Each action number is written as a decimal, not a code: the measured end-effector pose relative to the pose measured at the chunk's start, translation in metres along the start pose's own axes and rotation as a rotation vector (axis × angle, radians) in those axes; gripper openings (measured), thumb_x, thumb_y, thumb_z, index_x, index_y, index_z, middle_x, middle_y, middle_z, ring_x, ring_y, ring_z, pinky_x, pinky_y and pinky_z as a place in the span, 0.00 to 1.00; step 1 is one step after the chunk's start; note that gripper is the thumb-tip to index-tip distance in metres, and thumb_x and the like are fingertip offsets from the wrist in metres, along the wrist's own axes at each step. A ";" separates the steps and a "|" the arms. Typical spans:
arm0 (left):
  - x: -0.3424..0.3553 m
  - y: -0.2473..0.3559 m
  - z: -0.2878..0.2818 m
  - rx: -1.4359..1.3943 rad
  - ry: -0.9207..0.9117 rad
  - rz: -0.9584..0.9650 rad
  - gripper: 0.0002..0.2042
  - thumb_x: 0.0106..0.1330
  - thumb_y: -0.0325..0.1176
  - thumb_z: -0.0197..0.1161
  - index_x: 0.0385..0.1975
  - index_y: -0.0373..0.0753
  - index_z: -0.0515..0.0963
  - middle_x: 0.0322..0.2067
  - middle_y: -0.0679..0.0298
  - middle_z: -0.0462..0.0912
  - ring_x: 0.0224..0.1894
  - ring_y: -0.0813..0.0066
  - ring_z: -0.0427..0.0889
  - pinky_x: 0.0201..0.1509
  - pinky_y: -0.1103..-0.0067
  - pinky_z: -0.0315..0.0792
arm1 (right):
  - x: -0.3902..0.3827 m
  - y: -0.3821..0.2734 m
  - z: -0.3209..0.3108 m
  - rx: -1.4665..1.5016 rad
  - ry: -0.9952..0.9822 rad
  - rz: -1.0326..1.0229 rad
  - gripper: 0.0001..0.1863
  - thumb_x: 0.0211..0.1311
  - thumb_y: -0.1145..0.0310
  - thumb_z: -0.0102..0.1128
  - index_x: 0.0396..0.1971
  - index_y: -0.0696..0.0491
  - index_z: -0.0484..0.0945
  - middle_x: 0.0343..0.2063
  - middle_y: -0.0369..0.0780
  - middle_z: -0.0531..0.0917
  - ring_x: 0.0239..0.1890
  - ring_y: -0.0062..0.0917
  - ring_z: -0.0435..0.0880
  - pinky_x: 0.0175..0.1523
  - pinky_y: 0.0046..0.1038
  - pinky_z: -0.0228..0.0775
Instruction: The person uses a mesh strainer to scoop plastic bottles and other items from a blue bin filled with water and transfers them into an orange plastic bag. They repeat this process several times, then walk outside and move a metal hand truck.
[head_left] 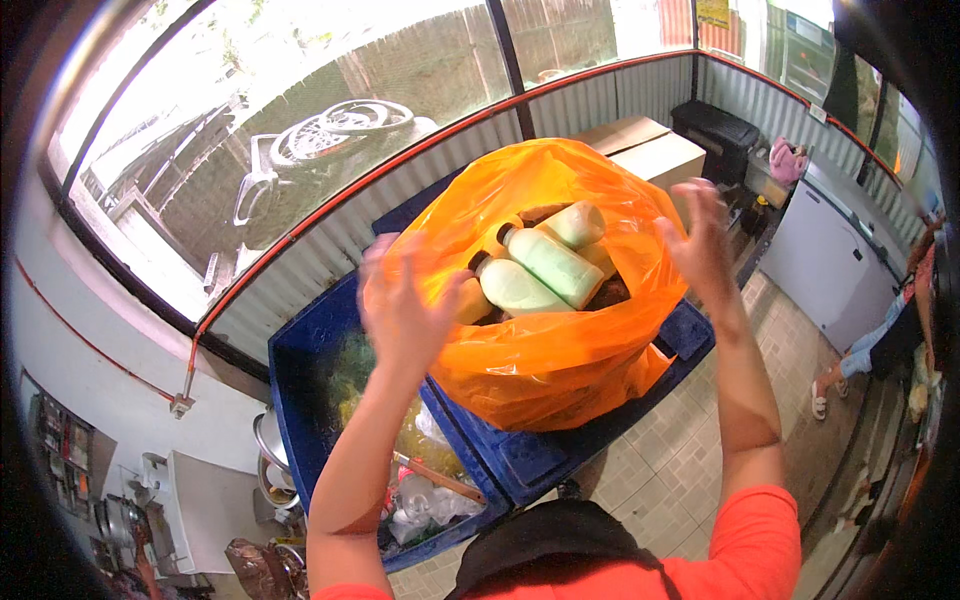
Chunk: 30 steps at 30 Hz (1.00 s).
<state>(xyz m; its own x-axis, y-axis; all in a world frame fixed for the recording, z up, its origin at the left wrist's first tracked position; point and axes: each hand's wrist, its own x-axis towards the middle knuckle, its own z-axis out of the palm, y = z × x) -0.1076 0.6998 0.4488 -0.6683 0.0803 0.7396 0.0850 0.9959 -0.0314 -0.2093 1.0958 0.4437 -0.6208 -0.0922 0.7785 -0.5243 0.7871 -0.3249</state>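
An orange plastic bag (540, 365) sits with its mouth wide open on the right part of a large blue bin (530, 460). Inside it lie a pale green bottle (553, 266) with a dark cap, a second pale bottle (517, 288) with a dark cap, and another whitish bottle (577, 224). Brownish things show under them, too covered to name. At the bag's left side is my left hand (410, 310), fingers spread and slightly blurred, holding nothing. My right hand (703, 245) is raised by the right rim, also open; I cannot tell whether either touches the plastic.
The bin's uncovered left part holds crumpled clear plastic (430, 505) and a brown stick (437, 477). Behind the bag stands a cardboard box (655, 155). A grey chest freezer (830, 250) is at right, near another person (890, 320). Metal pots (270, 450) stand left of the bin.
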 end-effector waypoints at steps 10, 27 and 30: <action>0.053 -0.112 0.039 -1.299 -0.373 -1.086 0.14 0.75 0.36 0.57 0.42 0.27 0.79 0.35 0.51 0.84 0.33 0.56 0.87 0.37 0.60 0.83 | 0.017 0.035 0.022 0.989 -0.233 0.697 0.17 0.66 0.75 0.51 0.53 0.65 0.75 0.40 0.40 0.84 0.40 0.25 0.83 0.46 0.27 0.77; 0.065 -0.077 -0.005 -1.396 -0.319 -0.954 0.09 0.75 0.32 0.58 0.41 0.31 0.77 0.32 0.61 0.82 0.30 0.72 0.83 0.36 0.74 0.81 | 0.037 0.031 -0.049 -0.002 -0.272 0.279 0.27 0.68 0.54 0.65 0.55 0.60 0.74 0.48 0.44 0.82 0.48 0.30 0.81 0.57 0.31 0.72; 0.062 -0.082 -0.012 -1.142 -0.333 -0.876 0.14 0.72 0.38 0.64 0.43 0.30 0.77 0.32 0.62 0.83 0.29 0.74 0.81 0.35 0.76 0.78 | 0.033 -0.004 -0.064 -0.021 -0.039 0.049 0.32 0.66 0.44 0.64 0.56 0.57 0.74 0.53 0.47 0.79 0.57 0.37 0.79 0.63 0.35 0.70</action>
<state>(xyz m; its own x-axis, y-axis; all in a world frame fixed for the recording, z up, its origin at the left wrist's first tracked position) -0.1471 0.6230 0.5057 -0.9342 -0.3527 0.0535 -0.0084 0.1718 0.9851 -0.1899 1.1285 0.5049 -0.6678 -0.0768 0.7404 -0.4808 0.8038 -0.3503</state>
